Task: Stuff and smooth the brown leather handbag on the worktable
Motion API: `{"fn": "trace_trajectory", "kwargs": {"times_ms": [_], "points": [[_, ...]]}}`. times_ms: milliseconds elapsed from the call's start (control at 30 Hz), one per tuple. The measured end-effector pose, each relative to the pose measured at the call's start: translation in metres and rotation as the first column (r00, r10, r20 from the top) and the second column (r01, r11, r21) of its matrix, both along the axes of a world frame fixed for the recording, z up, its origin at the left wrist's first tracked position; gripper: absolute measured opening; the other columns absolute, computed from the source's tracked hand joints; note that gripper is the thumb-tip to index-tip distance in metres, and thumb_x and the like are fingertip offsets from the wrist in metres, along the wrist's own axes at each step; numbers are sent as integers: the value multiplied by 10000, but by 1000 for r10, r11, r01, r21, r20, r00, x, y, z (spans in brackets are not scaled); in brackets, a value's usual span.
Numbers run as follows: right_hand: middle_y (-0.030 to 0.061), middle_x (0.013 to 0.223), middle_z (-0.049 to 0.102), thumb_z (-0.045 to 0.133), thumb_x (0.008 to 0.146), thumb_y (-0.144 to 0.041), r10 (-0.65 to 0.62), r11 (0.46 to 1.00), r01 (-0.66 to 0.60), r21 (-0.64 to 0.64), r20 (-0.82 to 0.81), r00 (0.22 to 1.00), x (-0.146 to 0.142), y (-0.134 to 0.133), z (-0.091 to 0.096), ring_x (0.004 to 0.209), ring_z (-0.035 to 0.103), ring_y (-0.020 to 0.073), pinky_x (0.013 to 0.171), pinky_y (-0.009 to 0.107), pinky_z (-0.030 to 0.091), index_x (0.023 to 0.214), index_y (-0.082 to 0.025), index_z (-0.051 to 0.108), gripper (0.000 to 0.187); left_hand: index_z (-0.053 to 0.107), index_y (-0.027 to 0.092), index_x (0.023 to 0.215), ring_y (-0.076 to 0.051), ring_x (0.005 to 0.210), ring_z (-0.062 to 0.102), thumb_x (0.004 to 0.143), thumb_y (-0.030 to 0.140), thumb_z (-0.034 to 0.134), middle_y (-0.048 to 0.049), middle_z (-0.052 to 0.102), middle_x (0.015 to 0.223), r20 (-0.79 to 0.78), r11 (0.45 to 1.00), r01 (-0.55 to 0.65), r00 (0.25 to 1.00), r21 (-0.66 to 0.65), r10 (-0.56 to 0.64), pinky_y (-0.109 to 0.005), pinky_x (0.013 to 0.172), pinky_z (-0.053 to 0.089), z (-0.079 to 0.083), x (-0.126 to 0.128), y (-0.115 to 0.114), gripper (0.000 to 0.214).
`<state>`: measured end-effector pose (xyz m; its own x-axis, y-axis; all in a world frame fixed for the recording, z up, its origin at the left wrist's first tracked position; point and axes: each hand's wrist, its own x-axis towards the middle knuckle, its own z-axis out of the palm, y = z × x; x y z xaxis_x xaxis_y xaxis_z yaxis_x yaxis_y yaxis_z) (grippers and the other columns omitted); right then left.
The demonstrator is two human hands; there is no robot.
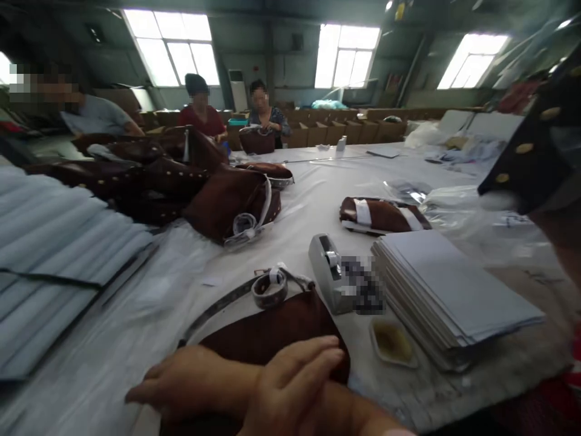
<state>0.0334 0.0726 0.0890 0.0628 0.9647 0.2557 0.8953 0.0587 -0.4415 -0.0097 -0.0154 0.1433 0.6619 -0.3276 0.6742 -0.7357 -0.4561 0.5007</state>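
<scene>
A brown leather bag (272, 330) lies on the white-covered table (318, 194) right in front of me. My left hand (190, 381) rests flat on its near edge, fingers stretched out toward the left. My right hand (297, 387) lies across the left wrist and on the bag, fingers straight and close together. Neither hand grips anything. A studded strap (269, 289) is coiled at the bag's top, and its long end runs off to the left.
A grey tape dispenser (327, 266), a small dish of yellowish stuff (393, 343) and a stack of grey sheets (454, 290) lie to the right. A paper-wrapped bag (381, 215) lies beyond, piled brown bags (181, 175) back left. Three people (265, 115) sit far off.
</scene>
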Motion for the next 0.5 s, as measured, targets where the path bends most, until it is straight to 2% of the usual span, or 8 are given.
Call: {"fn": "trace_trajectory", "kwargs": {"times_ms": [67,133,200,267,333,400,467,500], "points": [[-10,1078,721,522,941,-252,-41,998,41,41,-13,999,-1,-4,3,762,668,156,422,245,344,1281,-252,587,346,475,189,1436,-195,1300,568,949,89,507,-130,594,1399,-16,940,-340,940,-33,340,-278,1030,524,-14,-23,16,498],[2,1104,726,519,946,-244,-125,987,133,92,-89,988,1,-10,6,801,688,162,487,238,393,1274,-255,602,338,404,204,1491,-215,1367,500,938,73,515,-126,514,1483,-31,816,-576,818,-46,575,-325,1096,481,-33,-44,25,578],[17,1110,732,543,956,-273,-194,961,232,151,-228,954,2,-12,8,902,703,178,630,233,478,1223,-254,646,287,324,227,1533,-236,1418,435,938,78,521,-121,421,1556,-13,737,-673,739,-67,674,-380,1141,438,-54,-60,25,645],[16,1056,746,586,947,-286,-222,920,332,208,-422,879,3,-10,7,952,706,182,771,245,512,1146,-258,693,228,276,245,1553,-237,1453,378,933,68,527,-111,343,1603,20,711,-698,712,-83,701,-395,1167,405,-71,-69,22,692],[4,937,755,650,903,-266,-169,880,424,215,-692,702,7,-3,5,854,721,163,782,245,527,1067,-249,725,182,252,242,1562,-219,1480,325,933,61,528,-102,291,1628,39,698,-710,698,-99,715,-378,1197,357,-81,-73,18,709],[4,864,749,682,862,-238,-79,851,496,170,-893,442,16,4,2,716,716,135,700,226,539,1035,-217,727,180,235,236,1567,-201,1496,287,943,65,516,-92,271,1637,27,678,-726,680,-114,732,-368,1222,309,-86,-72,15,705],[35,895,751,645,882,-249,-35,817,565,114,-969,246,27,7,2,661,708,118,642,211,543,1057,-176,704,199,219,232,1572,-196,1503,268,959,92,504,-89,270,1638,-7,659,-743,664,-117,748,-375,1237,276,-87,-71,15,690],[55,923,752,609,905,-261,-37,794,600,94,-979,203,32,6,3,659,708,111,634,206,546,1076,-158,689,215,213,230,1574,-196,1503,266,967,108,499,-89,278,1635,-25,652,-751,657,-109,753,-380,1240,268,-88,-70,15,682]]}}
